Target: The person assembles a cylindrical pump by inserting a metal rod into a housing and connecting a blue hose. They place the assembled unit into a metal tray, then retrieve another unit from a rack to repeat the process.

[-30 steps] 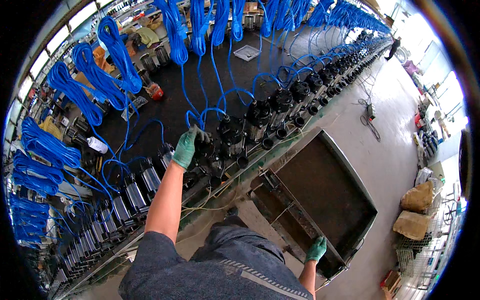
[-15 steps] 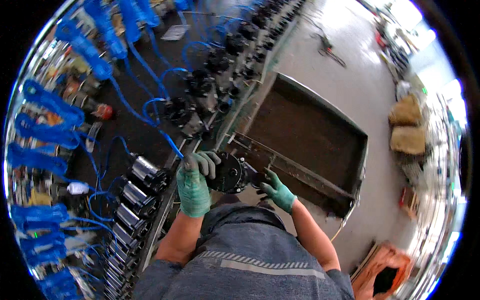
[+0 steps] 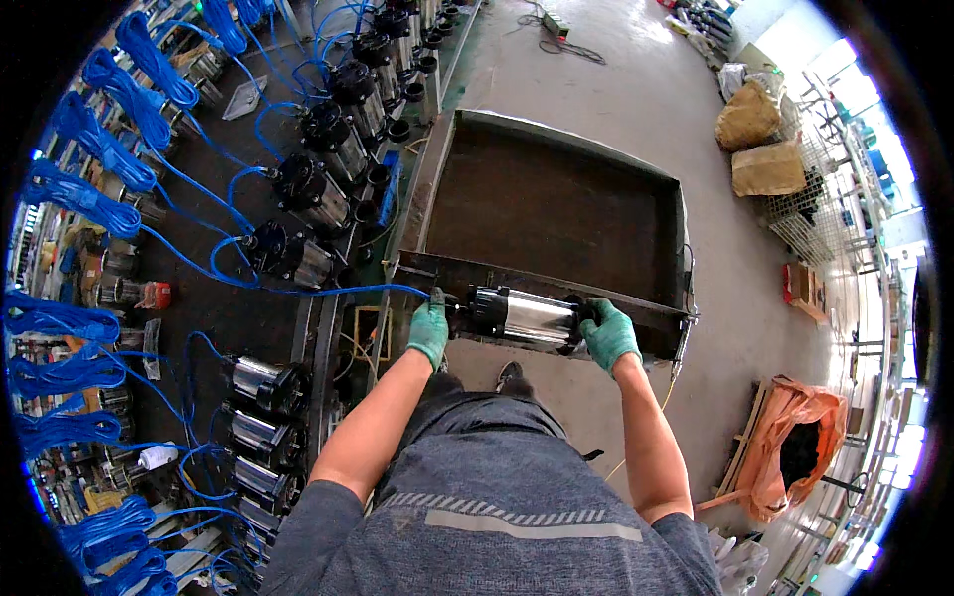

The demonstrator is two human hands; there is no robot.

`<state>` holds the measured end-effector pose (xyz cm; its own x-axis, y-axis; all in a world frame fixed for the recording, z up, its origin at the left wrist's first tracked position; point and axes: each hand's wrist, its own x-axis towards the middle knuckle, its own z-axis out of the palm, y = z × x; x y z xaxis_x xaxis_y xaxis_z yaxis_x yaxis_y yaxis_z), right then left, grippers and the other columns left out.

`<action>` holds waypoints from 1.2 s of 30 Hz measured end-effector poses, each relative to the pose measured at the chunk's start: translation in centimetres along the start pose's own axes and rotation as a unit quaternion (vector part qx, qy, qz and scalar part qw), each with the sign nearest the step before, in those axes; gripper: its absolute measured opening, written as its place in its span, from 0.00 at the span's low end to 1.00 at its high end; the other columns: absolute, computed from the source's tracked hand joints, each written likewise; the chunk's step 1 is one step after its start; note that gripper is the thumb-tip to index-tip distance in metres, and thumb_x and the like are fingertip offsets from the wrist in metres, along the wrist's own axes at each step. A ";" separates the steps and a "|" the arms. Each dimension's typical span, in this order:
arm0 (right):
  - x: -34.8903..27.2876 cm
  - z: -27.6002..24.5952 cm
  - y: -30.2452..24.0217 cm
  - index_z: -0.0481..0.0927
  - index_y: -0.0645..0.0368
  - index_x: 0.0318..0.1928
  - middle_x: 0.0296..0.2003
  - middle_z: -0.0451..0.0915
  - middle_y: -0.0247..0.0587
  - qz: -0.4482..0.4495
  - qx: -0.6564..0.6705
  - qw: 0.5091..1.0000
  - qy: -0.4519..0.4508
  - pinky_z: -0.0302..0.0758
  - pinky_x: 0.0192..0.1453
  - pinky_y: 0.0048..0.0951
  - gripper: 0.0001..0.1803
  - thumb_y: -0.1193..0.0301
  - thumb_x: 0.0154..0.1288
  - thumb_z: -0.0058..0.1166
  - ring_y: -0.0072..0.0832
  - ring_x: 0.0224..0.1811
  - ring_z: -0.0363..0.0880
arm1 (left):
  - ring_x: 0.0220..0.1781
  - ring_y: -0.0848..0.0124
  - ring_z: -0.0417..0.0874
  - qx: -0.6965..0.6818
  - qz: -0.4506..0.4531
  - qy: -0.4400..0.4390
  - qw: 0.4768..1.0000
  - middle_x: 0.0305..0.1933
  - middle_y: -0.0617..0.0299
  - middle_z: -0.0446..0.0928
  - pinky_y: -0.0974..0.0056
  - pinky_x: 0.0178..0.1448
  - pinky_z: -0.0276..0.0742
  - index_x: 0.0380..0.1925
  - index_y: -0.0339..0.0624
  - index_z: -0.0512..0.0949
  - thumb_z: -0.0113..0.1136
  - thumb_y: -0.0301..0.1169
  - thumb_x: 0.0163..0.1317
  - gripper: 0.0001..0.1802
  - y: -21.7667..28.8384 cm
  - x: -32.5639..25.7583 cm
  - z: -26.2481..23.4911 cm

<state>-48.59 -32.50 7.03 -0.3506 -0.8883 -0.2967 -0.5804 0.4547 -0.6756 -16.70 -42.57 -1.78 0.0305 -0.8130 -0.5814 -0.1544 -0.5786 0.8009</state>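
A submersible pump (image 3: 537, 318) with a shiny steel body and black ends lies sideways in front of me, over the near edge of a brown metal tank (image 3: 680, 243). My right hand (image 3: 610, 336), in a green glove, is closed around the pump's black right end. My left hand (image 3: 428, 333), also gloved, is closed at the other end, where a blue cable (image 3: 373, 289) runs into its fingers. A dark fitting shows between that hand and the pump; the exact grip there is partly hidden.
On the left, a dark bench (image 3: 189, 308) bears several similar pumps (image 3: 313, 194) and coiled blue cables (image 3: 104, 184). Another row of pumps (image 3: 268, 382) stands nearer me. At right are cardboard pieces (image 3: 767, 169), a wire basket (image 3: 798, 219) and an orange sack (image 3: 790, 467).
The pump has turned from its round black end facing me to lying sideways. My hands have moved apart, and the right one has closed on its far end. My view has shifted too.
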 end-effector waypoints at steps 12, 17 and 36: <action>-1.3 0.4 -2.9 0.75 0.54 0.63 0.54 0.81 0.58 0.028 -0.091 0.995 0.035 0.80 0.57 0.49 0.26 0.58 0.68 0.59 0.54 0.53 0.83 | 0.40 0.51 0.85 0.303 0.125 -0.059 0.943 0.37 0.46 0.86 0.50 0.46 0.77 0.45 0.33 0.83 0.54 0.49 0.76 0.25 2.8 0.1 -1.4; -3.3 0.4 0.7 0.68 0.58 0.71 0.52 0.81 0.53 -0.022 0.165 0.984 0.066 0.81 0.54 0.38 0.34 0.60 0.71 0.65 0.39 0.54 0.83 | 0.53 0.54 0.85 0.233 0.243 -0.060 0.940 0.52 0.46 0.84 0.55 0.59 0.78 0.56 0.36 0.77 0.70 0.48 0.66 0.29 1.5 -2.2 1.1; -2.4 -6.9 24.2 0.75 0.57 0.55 0.47 0.85 0.61 0.362 -0.056 0.892 0.265 0.79 0.54 0.55 0.25 0.51 0.70 0.57 0.61 0.51 0.83 | 0.48 0.61 0.83 0.305 0.240 -0.051 0.920 0.48 0.50 0.83 0.58 0.59 0.79 0.53 0.34 0.70 0.84 0.37 0.50 0.37 3.0 -3.8 3.7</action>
<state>-66.86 -18.96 -3.96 -0.9443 -0.2183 -0.2464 -0.1211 0.9265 -0.3564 -20.97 -41.01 2.30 -0.2748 -0.9368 -0.2167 -0.6516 0.0158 0.7584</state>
